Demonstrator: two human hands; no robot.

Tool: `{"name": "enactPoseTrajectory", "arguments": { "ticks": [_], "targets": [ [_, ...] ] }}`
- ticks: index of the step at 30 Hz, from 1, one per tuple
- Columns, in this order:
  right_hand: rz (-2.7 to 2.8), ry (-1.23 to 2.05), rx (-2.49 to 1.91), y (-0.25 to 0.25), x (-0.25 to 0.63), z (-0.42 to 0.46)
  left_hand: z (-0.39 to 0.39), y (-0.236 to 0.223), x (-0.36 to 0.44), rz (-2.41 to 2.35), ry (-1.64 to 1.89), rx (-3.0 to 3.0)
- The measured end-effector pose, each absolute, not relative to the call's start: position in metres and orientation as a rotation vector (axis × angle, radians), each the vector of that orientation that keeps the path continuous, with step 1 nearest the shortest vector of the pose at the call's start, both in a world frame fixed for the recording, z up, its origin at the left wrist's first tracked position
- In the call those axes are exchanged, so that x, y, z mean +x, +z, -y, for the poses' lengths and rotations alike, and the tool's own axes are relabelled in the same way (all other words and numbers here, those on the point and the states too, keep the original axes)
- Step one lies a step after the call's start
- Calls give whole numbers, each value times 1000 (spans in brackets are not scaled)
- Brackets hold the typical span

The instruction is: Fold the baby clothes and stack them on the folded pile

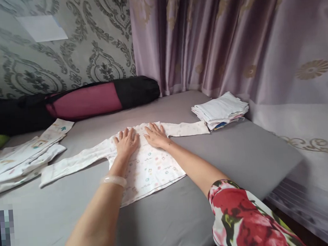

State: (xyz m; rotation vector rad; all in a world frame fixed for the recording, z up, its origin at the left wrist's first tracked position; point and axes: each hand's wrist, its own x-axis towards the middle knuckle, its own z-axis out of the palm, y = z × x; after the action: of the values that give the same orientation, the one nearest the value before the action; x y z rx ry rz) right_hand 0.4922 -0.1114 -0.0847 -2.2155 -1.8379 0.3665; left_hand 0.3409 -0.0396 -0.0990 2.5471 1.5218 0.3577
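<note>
A small white long-sleeved shirt (147,169) with little coloured prints lies spread flat on the grey bed (233,152), sleeves stretched out to both sides. My left hand (126,141) rests flat on the shirt's upper chest, fingers spread and pointing away from me. My right hand (156,134) lies flat just beside it, near the collar, fingers also stretched out. The two hands sit close together, not quite touching. A pale bangle (113,180) circles my left wrist. Neither hand grips the cloth.
A stack of folded white cloths (220,109) sits at the far right by the purple curtain (231,39). Unfolded printed garments (23,155) lie at the left. A long black and maroon bag (89,100) lies along the patterned wall. The bed edge drops off at right.
</note>
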Motion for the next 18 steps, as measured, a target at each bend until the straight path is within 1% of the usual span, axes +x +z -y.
{"name": "enactPoseTrajectory", "arguments": {
  "ticks": [5, 8, 10, 12, 15, 18],
  "targets": [
    [1949, 616, -2158, -67, 514, 130, 41, -96, 338, -1514, 418, 2500],
    [1885, 772, -2075, -60, 531, 138, 41, -96, 338, -1507, 407, 2495],
    [1701, 899, -1935, -59, 541, 141, 41, -96, 339, -1504, 401, 2500],
    [1403, 967, -1783, -60, 547, 142, 40, -96, 338, -1501, 401, 2506],
    [830, 917, -1669, -61, 554, 140, 40, -96, 338, -1498, 401, 2514],
    [508, 851, -1634, -59, 561, 139, 40, -97, 338, -1504, 397, 2518]
  ]
}}
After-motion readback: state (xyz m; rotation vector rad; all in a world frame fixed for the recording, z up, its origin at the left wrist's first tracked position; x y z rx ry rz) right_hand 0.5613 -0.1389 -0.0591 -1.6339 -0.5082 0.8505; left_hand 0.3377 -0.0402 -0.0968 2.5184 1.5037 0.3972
